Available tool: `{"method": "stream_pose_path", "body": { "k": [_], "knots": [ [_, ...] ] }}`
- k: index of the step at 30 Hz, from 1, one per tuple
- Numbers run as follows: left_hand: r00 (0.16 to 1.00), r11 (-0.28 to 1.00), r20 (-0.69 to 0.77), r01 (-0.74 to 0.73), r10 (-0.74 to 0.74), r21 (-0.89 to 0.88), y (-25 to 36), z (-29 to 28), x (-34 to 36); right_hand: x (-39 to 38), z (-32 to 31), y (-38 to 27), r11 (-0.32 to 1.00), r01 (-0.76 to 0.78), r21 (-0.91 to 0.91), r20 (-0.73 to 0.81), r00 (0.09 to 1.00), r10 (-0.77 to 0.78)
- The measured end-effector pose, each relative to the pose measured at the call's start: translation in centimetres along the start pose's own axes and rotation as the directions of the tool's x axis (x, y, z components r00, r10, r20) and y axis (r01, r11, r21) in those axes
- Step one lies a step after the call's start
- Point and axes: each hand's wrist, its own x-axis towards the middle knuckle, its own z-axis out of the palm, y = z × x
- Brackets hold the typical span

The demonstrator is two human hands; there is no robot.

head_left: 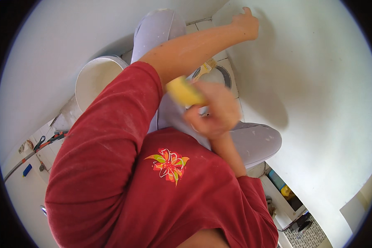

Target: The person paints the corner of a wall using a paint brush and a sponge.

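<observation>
My right hand (219,108) is closed around a yellow sponge (185,91) with a greenish edge, held in front of my body. Both are smeared by motion. My left arm reaches across to the far right, and my left hand (246,25) is at the pale wall (310,70) with one finger stretched out; its other fingers are mostly hidden. Beyond my right hand, a paintbrush (206,68) rests at the rim of a round container (225,76) with whitish contents.
A large white bucket (87,82) stands at the left beside my bent leg (159,31). White tiles (206,25) cover the floor. Behind on the left lie a long pole (27,158) and a blue brush-like item (27,170). A box (291,198) with coloured things sits at the lower right.
</observation>
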Motion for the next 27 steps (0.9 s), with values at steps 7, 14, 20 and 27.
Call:
{"method": "stream_pose_path", "body": {
  "k": [7, 14, 20, 27],
  "knots": [
    [0.961, 0.938, -0.159, -0.170, 0.225, 0.301, 0.6, 1.1, -1.5, 5.8, -1.9, 9.7, 0.913, -0.218, -0.346, -0.192, 0.969, 0.158],
    [0.993, 0.951, -0.087, -0.053, 0.083, 0.304, -0.3, 1.5, -0.7, 2.8, 1.7, -2.9, 0.993, -0.106, -0.044, 0.133, 0.985, 0.111],
    [0.988, 0.977, -0.142, -0.032, 0.063, 0.211, 0.5, 1.1, -0.6, 5.8, -2.0, 4.5, 0.772, -0.609, 0.183, -0.213, 0.742, 0.635],
    [0.989, 0.996, 0.139, -0.029, 0.040, -0.083, 0.0, 0.4, 1.0, 1.0, 3.7, 2.3, 0.986, 0.047, -0.157, -0.122, 0.990, -0.067]
  ]
}}
